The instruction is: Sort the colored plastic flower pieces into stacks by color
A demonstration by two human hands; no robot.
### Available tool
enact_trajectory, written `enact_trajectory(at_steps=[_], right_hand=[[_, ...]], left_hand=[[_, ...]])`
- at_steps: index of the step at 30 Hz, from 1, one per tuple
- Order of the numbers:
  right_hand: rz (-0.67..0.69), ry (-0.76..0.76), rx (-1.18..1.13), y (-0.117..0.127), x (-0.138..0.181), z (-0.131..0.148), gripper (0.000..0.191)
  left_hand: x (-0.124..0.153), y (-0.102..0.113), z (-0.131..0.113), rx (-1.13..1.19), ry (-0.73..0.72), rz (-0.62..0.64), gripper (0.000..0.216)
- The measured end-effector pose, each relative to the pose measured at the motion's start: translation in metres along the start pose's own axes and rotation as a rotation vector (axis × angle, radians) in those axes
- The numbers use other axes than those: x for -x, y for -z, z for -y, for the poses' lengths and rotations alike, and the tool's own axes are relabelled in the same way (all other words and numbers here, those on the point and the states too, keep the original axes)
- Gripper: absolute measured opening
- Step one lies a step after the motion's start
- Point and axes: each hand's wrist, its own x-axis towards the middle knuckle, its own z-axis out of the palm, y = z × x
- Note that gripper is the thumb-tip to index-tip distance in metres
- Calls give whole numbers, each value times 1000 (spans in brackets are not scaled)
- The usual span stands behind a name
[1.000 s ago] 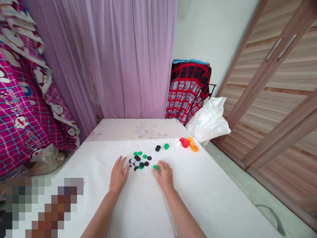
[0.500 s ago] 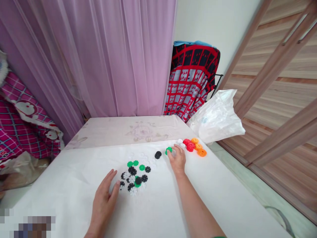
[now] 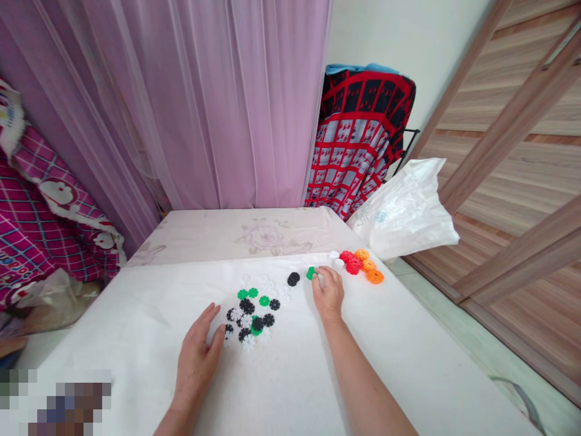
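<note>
On the white cloth, a loose pile of notched plastic snowflake discs (image 3: 246, 321) in black, white and green lies beside my left hand (image 3: 200, 348). That hand rests to the left of the pile, fingers extended and thumb apart, with nothing in it. Farther right and back, my right hand (image 3: 328, 293) has its thumb and index finger closed at the right edge of a green snowflake disc (image 3: 311, 273). Part of the grip is hidden by the fingers. Just left of it sits a small stack of black discs (image 3: 293, 278).
Beyond my right hand lie white discs (image 3: 338, 263), red discs (image 3: 351, 263) and orange discs (image 3: 374, 276) near the table's right edge. A white plastic bag (image 3: 403, 212) stands past that edge. Purple curtains (image 3: 236, 109) hang behind the table (image 3: 140, 339).
The view has shifted slightly, moving things a little right and up. My right thumb and index finger are closer together, and more of the white discs behind them shows. My left hand stays beside the pile.
</note>
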Motion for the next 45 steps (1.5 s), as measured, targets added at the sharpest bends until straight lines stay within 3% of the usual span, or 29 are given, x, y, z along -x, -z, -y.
enact_trajectory(at_steps=[3, 10, 14, 21, 27, 30, 35, 39, 45], right_hand=[[86, 58, -76, 7, 20, 28, 24], [509, 195, -30, 1, 43, 89, 24], [623, 248, 37, -2, 40, 94, 25], [692, 214, 25, -5, 39, 90, 18], [569, 172, -70, -4, 41, 93, 13], [335, 155, -91, 2, 31, 78, 15], [-46, 32, -17, 6, -1, 19, 18], [-71, -50, 25, -3, -9, -12, 19], [-34, -94, 72, -11, -8, -13, 20]], left_hand=[[-2, -2, -2, -11, -20, 4, 45], [-4, -7, -3, -36, -45, 14, 40], [-3, -8, -5, -37, -47, 27, 39], [-2, -7, -7, -65, -54, 24, 37], [-2, -5, -7, -66, -51, 47, 38], [-2, -4, -7, -61, -46, 45, 39], [-1, -3, -6, -59, -45, 62, 41], [-1, -3, -5, -61, -35, 60, 41], [-1, -2, -4, -56, -35, 65, 41]])
